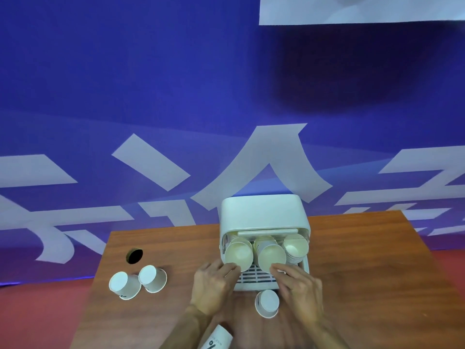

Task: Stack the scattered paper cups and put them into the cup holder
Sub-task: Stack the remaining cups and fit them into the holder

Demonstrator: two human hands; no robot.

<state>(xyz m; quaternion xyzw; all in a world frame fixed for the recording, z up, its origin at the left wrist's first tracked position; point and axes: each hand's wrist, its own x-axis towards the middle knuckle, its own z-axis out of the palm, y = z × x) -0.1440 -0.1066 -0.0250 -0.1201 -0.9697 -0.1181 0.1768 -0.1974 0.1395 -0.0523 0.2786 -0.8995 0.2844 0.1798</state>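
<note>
L hand (212,283), R hand (299,283): straight fingers (227,269) press 2 cream paper-cup stacks (238,255) into white plastic holder (264,212) at 12 o'clock, seating them.

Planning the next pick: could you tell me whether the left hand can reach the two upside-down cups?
Probably yes: only bare table separates the left hand from the two upside-down cups.

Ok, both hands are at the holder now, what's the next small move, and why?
Probably drop the right hand back to the upside-down cup just in front of the holder. The stacks it and the left hand touch sit in the holder, and that loose cup is nearest.
</note>
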